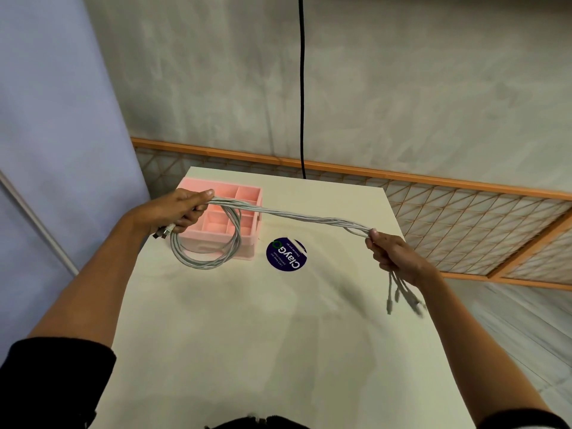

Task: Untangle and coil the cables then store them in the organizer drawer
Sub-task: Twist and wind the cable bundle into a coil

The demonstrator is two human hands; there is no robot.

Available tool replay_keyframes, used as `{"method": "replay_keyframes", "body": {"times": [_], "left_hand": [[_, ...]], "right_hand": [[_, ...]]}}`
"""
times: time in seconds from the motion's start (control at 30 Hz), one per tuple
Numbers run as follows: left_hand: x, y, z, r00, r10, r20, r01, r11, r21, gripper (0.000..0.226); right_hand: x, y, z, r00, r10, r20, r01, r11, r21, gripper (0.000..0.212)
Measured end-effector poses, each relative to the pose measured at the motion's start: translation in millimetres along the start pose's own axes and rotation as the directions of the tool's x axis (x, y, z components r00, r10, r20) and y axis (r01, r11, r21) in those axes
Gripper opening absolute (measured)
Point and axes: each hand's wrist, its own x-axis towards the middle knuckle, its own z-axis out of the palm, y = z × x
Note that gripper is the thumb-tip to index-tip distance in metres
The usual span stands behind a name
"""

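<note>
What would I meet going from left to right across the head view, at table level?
Left hand → pink organizer → round blue sticker → right hand. The cable bundle spans between both hands, so it has no single place.

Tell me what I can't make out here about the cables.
Head view only:
Plugs below the right hand: motion-blurred, type unclear.
Number of cables: strands overlap and twist.
Organizer drawer: left compartments hidden by the left hand and cable loop.
Sticker small print: too small.
</note>
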Motion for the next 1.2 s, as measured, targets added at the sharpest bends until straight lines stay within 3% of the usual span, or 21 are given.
{"method": "replay_keyframes", "body": {"times": [0.17, 0.3, 0.37, 0.47, 0.67, 0.87, 1.03, 1.2], "left_hand": [[-4.8, -2.5, -0.2, 0.998, -0.018, 0.066, 0.023, 0.996, -0.09, 0.07], [-2.1, -3.1, 15.4, 0.983, -0.013, 0.182, 0.053, 0.974, -0.22, 0.06], [1.2, -4.5, 26.8, 0.968, 0.021, 0.251, 0.064, 0.944, -0.323, 0.054], [3.7, -4.6, 44.7, 0.94, 0.077, 0.333, 0.086, 0.889, -0.45, 0.052], [4.2, 3.0, 78.7, 0.874, 0.14, 0.466, 0.168, 0.812, -0.559, 0.049], [2.2, 16.9, 101.9, 0.833, 0.166, 0.529, 0.147, 0.854, -0.499, 0.045], [2.9, 27.4, 101.0, 0.856, 0.153, 0.494, 0.101, 0.887, -0.451, 0.044], [2.6, 31.2, 95.3, 0.868, 0.125, 0.48, 0.072, 0.926, -0.372, 0.046]], "right_hand": [[-3.2, -2.9, -5.5, 0.998, 0.009, 0.06, -0.027, 0.952, 0.304, 0.063], [5.0, -20.4, 5.1, 0.992, -0.063, -0.114, 0.114, 0.837, 0.536, 0.057], [13.0, -33.9, 14.9, 0.952, -0.042, -0.303, 0.21, 0.808, 0.55, 0.049], [23.3, -49.1, 34.3, 0.832, 0.008, -0.555, 0.327, 0.801, 0.502, 0.03], [40.6, -65.3, 77.4, 0.744, 0.134, -0.654, 0.341, 0.765, 0.546, 0.04], [49.5, -84.8, 110.1, 0.79, 0.278, -0.547, 0.279, 0.631, 0.724, 0.017], [50.4, -89.7, 123.3, 0.881, 0.335, -0.334, 0.067, 0.611, 0.789, 0.039], [49.9, -86.6, 132.2, 0.924, 0.383, -0.012, -0.234, 0.588, 0.774, 0.047]]}}
